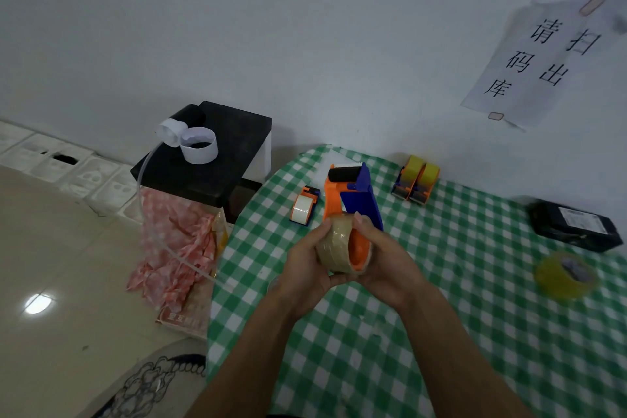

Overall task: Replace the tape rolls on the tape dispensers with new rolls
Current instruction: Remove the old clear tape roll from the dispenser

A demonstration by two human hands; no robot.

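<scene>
A large orange and blue tape dispenser (353,193) is held above the green checked table (475,299). A brownish clear tape roll (334,246) sits on its orange hub. My left hand (305,268) grips the roll from the left. My right hand (383,265) curls around the roll and hub from the right, thumb on top. A small dispenser with a white roll (303,205) lies to the left. Two small dispensers with yellow rolls (416,183) stand by the wall. A loose yellow roll (565,276) lies on the right.
A black wrapped package (575,226) lies at the table's right edge. Left of the table stands a black stool (217,163) with white paper rings (198,144) on it, and a bag of pink plastic (176,248) below. A paper sign (529,54) hangs on the wall.
</scene>
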